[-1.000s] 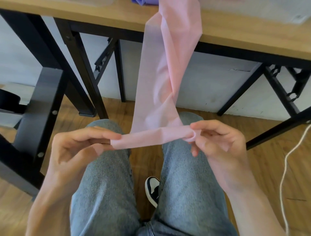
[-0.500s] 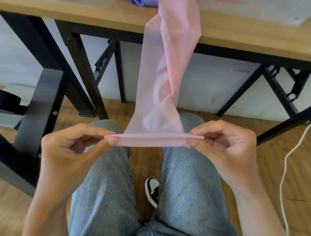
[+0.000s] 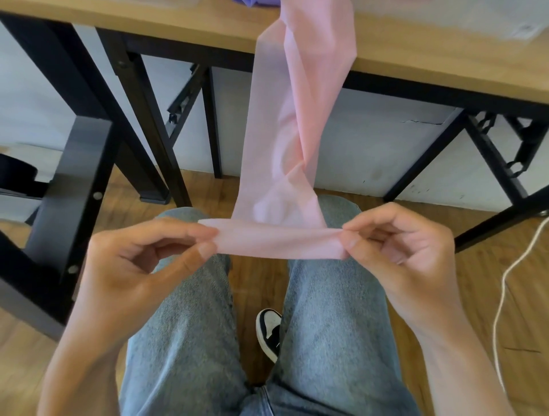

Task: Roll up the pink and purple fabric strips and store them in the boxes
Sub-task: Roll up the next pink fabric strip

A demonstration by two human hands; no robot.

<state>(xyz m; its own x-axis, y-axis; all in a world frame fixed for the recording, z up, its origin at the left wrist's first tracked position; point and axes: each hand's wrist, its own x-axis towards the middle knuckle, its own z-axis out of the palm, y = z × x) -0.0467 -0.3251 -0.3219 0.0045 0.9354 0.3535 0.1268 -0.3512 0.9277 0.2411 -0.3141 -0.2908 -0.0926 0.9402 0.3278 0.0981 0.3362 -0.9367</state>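
A long sheer pink fabric strip hangs from the wooden table down to my lap, twisted partway. Its lower end is folded over into a flat band stretched between my hands above my knees. My left hand pinches the band's left end between thumb and fingers. My right hand pinches the right end the same way. A bit of purple fabric shows at the top edge on the table. The boxes are out of view.
Black metal table legs stand left and centre, with more bracing at the right. A black post is close on my left. A white cable trails on the wood floor at right. My jeans and one shoe are below.
The folded band at the strip's end has grown wider, turned over once more between my fingers. Both hands stay at its ends and have shifted slightly.
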